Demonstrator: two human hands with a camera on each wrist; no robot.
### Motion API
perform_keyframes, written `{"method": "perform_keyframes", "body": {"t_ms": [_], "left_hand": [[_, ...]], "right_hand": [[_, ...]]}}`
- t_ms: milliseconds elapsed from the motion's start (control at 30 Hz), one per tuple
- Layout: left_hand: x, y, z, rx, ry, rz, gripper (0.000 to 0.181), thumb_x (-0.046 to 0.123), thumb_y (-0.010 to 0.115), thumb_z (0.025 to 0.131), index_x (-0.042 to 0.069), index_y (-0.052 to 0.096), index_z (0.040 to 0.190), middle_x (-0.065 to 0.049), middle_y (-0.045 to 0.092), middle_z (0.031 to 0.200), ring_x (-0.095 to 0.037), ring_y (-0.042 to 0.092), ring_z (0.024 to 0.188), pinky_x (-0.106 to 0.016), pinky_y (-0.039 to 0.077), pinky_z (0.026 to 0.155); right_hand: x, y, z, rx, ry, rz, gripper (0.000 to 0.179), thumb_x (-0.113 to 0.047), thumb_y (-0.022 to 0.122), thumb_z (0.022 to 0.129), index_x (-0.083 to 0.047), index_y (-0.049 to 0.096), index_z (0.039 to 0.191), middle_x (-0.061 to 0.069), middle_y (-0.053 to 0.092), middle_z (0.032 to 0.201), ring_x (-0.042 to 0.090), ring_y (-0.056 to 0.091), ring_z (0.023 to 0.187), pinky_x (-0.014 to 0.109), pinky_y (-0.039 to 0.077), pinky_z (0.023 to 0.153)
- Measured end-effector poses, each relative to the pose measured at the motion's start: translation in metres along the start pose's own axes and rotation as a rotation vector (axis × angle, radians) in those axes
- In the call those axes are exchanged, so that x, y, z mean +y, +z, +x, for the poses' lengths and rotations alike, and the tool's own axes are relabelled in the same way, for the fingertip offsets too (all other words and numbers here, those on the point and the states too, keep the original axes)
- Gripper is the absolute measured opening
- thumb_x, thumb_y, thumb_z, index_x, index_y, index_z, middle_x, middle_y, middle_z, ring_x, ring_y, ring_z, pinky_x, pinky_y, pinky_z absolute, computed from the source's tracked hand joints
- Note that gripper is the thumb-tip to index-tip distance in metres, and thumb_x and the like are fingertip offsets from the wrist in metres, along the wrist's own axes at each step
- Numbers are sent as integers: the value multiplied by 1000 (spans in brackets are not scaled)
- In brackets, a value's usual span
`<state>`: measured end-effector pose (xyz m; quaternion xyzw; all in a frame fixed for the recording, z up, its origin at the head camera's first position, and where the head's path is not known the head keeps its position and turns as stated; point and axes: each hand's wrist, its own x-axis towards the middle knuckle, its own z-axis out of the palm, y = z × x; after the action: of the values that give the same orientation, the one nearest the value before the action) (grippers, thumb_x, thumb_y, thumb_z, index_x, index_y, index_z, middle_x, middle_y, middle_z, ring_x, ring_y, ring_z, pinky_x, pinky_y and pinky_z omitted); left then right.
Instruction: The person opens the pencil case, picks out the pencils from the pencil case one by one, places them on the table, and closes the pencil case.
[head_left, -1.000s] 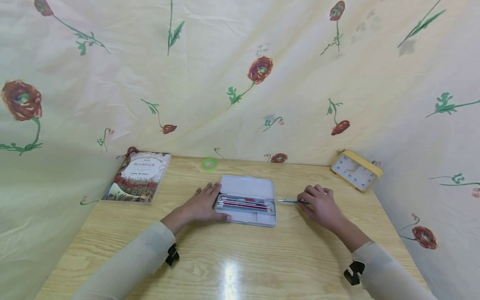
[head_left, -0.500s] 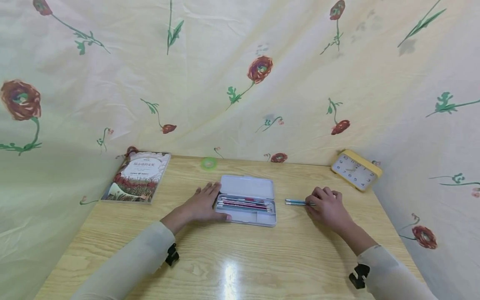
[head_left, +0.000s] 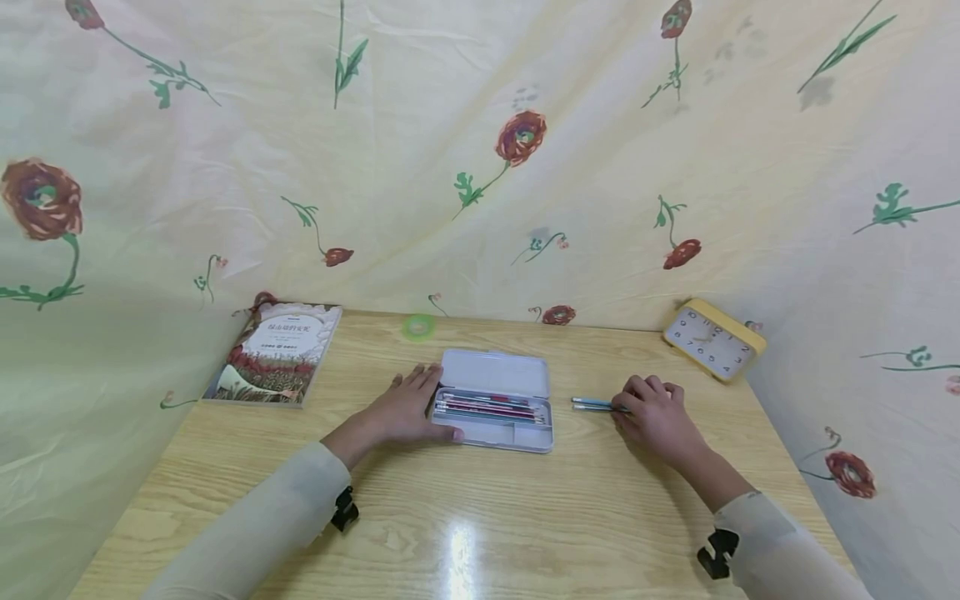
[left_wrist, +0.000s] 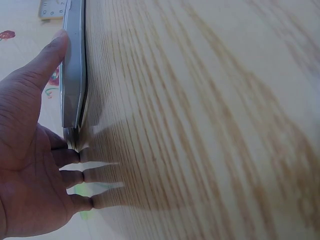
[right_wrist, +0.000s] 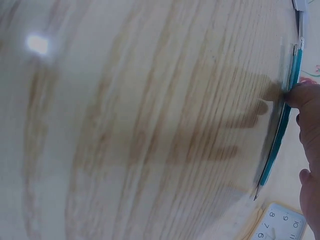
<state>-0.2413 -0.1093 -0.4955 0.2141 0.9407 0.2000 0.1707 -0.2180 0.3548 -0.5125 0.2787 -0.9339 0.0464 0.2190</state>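
"Starting from the near edge?"

"Yes, seeing two pale cloth sleeves [head_left: 255, 525] with a black clip [head_left: 345, 510] at each cuff, reaching in over the light wood-grained surface [head_left: 525, 517]."

"Finding the left hand [head_left: 405, 408] where?"

"Finding it at the left end of the open, pale, rectangular pencil case [head_left: 487, 432], spreading its fingers wide along that end and resting its thumb against the near side."

"Holding anything with the right hand [head_left: 652, 417]?"

"Pinching two slim teal pencils [right_wrist: 274, 150] in the fingertips, just to the right of the case. Pointing their eraser ends toward the case and at least one sharpened tip away from it. Being unable to tell whether lifting them or leaving them on the surface."

"Seeing more inside the case?"

"Seeing dark red and bluish pencils [head_left: 487, 408] lying lengthwise in its back half, and just behind them the flat pale lid [head_left: 495, 372] lying open."

"Looking farther back?"

"Spotting a paperback book [head_left: 277, 354] with a flowery cover at far left, a translucent green ring [head_left: 407, 327] beyond the case, and a yellow-framed, white-faced clock [head_left: 708, 342] sitting askew at far right."

"And past those?"

"Meeting a cream cloth [head_left: 420, 167] printed with red flowers, hanging behind everything."
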Motion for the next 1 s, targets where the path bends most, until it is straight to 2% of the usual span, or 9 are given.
{"method": "perform_keyframes", "body": {"t_ms": [267, 433, 600, 800, 1000], "left_hand": [[-1, 0, 1, 4, 5, 0, 135, 84, 73, 88, 2, 11, 177, -18, 14, 186, -41, 9, 175, -62, 9, 141], [0, 0, 0, 9, 9, 0, 135, 82, 73, 89, 1, 12, 177, -19, 15, 186, -42, 9, 174, -63, 9, 141], [0, 0, 0, 7, 8, 2, 135, 84, 73, 88, 3, 11, 177, -18, 14, 186, -40, 9, 175, -62, 9, 142], [-1, 1, 1, 7, 8, -3, 136, 85, 72, 88, 3, 11, 177, -17, 13, 187, -40, 8, 175, -62, 9, 141], [-1, 0, -1, 10, 6, 4, 136, 84, 73, 88, 3, 11, 177, -16, 13, 187, -40, 8, 175, -62, 9, 141]], "right_hand": [[-1, -2, -2, -23, 21, 14, 20, -11, 94, 86, -18, 79, 97, 0, 60, 99, 25, 55, 93, 75, 51, 88], [-9, -4, 6, -69, 75, 81, 16, -14, 91, 91, -18, 80, 102, 0, 62, 102, 25, 54, 96, 75, 47, 94], [-28, -2, 27, -105, 96, 141, 14, -18, 89, 95, -18, 81, 106, 0, 63, 105, 24, 54, 99, 74, 46, 98], [-57, 8, 55, -93, 21, 175, 11, -20, 87, 97, -16, 82, 107, 0, 64, 105, 24, 56, 99, 76, 48, 100], [-92, 17, 87, -131, -41, 203, 13, -24, 86, 98, -16, 82, 107, 1, 64, 107, 25, 56, 102, 73, 49, 102]]}}
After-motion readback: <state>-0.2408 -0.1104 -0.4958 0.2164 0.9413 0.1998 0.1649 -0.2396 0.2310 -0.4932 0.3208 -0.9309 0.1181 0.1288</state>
